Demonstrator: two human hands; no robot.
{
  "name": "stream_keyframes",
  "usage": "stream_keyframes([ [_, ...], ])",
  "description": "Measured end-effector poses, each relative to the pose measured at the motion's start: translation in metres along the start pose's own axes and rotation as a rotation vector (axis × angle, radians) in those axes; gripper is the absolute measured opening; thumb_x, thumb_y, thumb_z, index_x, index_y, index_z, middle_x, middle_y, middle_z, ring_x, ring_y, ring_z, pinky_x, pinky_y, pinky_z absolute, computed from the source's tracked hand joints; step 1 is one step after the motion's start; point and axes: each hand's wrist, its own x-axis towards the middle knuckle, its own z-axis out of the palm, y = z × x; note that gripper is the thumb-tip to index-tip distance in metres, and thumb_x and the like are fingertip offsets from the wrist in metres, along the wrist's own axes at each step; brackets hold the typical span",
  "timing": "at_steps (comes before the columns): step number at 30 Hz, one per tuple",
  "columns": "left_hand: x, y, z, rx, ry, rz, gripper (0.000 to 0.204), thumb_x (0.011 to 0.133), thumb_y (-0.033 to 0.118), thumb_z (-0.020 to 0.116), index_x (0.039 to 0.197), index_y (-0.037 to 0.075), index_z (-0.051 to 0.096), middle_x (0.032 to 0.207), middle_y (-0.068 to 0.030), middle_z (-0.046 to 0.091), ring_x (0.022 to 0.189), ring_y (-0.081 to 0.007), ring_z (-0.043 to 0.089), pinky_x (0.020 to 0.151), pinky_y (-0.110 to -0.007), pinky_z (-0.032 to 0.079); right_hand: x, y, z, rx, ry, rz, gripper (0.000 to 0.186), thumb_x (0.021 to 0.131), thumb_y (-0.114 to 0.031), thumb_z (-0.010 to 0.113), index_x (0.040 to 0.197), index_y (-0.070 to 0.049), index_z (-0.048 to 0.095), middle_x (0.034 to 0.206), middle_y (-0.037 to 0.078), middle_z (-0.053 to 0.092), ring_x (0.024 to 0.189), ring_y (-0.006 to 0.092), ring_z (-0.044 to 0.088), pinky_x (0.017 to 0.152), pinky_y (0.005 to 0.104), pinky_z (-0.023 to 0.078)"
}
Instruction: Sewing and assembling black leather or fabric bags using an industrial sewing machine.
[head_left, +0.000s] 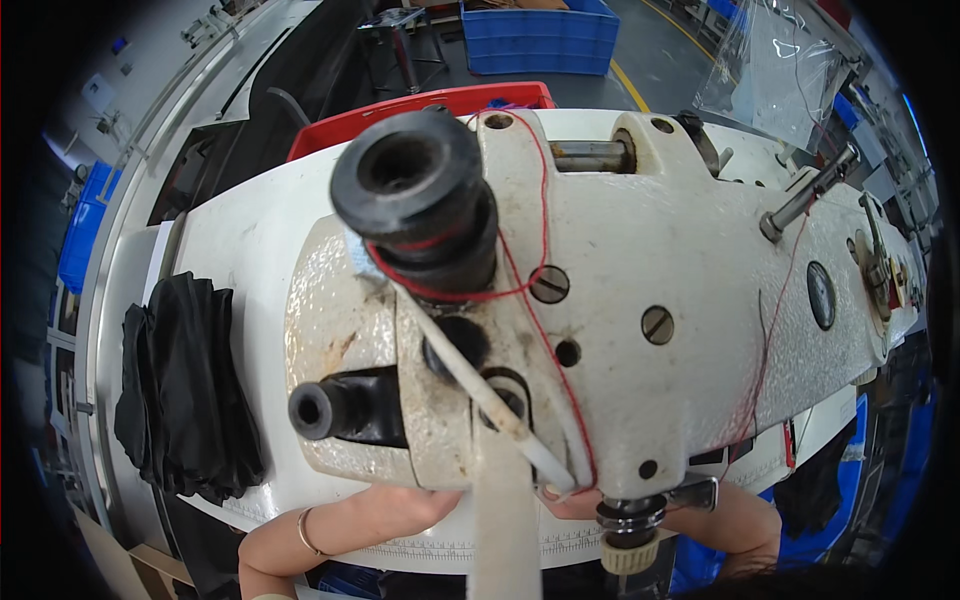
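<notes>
Filling the middle of the scene, a white sewing machine (620,250) stands over a white tabletop (250,200) and obstructs the view of its near side. Left hand (425,506): partly visible at the machine's near edge, left of an upright white bar (505,530); fingers concealed, so whether it is clenched, released or grasping cannot be told. A bracelet (309,535) circles that wrist. Right hand (572,506): only a small part shows, between the bar and a metal tension assembly with a ridged cream knob (628,558); its state likewise cannot be determined. Red thread (440,295) loops around a black cylinder (405,170) and runs toward the near side. Folded black fabric (190,390) lies on the left of the tabletop, apart from the left hand. Beyond the far edge are a red bin (530,94) and, farther, a blue crate (540,42).
</notes>
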Motion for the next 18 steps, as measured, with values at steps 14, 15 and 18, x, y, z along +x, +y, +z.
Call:
stream_keyframes([
  [14, -0.013, 0.004, 0.007, -0.143, -0.001, -0.096, 0.039, 0.06, -0.001, 0.067, 0.099, -0.002, 0.064, 0.1, -0.0141, 0.061, 0.091, -0.0313, 0.061, 0.071, -0.042, 0.049, 0.0, 0.0, 0.002, 0.038, 0.021, 0.012, 0.025, 0.068, -0.013, 0.055, 0.087, 0.003, 0.06, 0.101, 0.013, 0.057, 0.092, 0.0274, 0.054, 0.072, 0.0376, 0.045],
  [15, -0.01, 0.004, 0.006, -0.187, -0.009, -0.121, 0.038, 0.059, -0.003, 0.066, 0.097, -0.004, 0.064, 0.102, -0.0149, 0.061, 0.092, -0.0313, 0.06, 0.073, -0.042, 0.049, -0.001, 0.0, 0.001, 0.021, 0.006, 0.005, 0.025, 0.068, -0.013, 0.055, 0.087, 0.003, 0.06, 0.101, 0.013, 0.057, 0.092, 0.0274, 0.054, 0.072, 0.0376, 0.045],
  [18, -0.006, 0.005, 0.007, -0.239, 0.012, -0.11, 0.038, 0.059, -0.003, 0.066, 0.097, -0.004, 0.064, 0.103, -0.0154, 0.061, 0.093, -0.0316, 0.06, 0.075, -0.042, 0.049, -0.004, -0.001, 0.001, -0.007, -0.014, -0.011, 0.025, 0.068, -0.013, 0.055, 0.087, 0.003, 0.06, 0.101, 0.013, 0.057, 0.093, 0.0273, 0.054, 0.072, 0.0376, 0.045],
])
